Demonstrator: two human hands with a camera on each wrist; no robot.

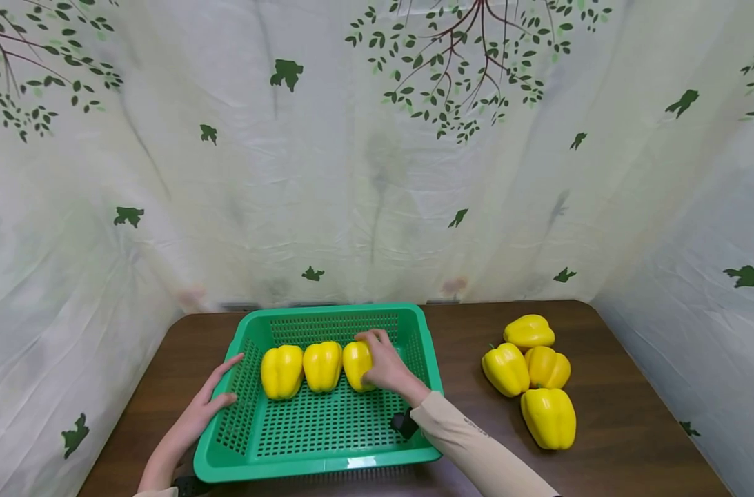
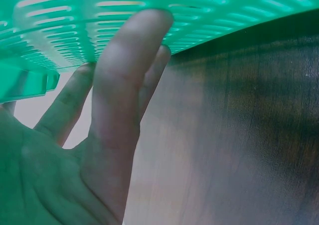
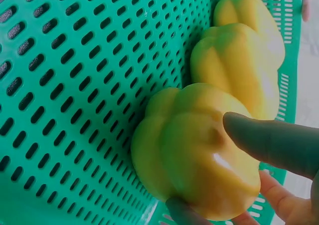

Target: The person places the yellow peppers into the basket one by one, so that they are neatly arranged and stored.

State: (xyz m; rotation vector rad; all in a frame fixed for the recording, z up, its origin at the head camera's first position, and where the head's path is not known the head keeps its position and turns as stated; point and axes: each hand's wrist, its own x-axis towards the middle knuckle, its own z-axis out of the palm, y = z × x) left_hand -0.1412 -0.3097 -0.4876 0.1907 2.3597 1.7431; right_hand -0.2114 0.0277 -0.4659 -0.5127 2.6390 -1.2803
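A yellow bell pepper [image 1: 356, 366] stands in the green plastic basket [image 1: 327, 466], with my right hand [image 1: 385, 362] gripping it. In the right wrist view, the thumb [image 3: 269, 137] presses the near side of this pepper [image 3: 194, 150] and the fingers reach around its far side. Two more yellow bell peppers, a middle one [image 1: 323, 366] and a left one [image 1: 281, 373], line up beside it. My left hand [image 1: 205, 400] rests at the basket's left rim. In the left wrist view its straight fingers [image 2: 117, 80] touch the slotted side wall [image 2: 209, 10].
Several yellow bell peppers lie grouped on the brown wooden table [image 1: 625, 414] right of the basket, the nearest pepper [image 1: 548, 417] toward the front. A pale leaf-printed curtain [image 1: 377, 172] surrounds the table at the back and sides.
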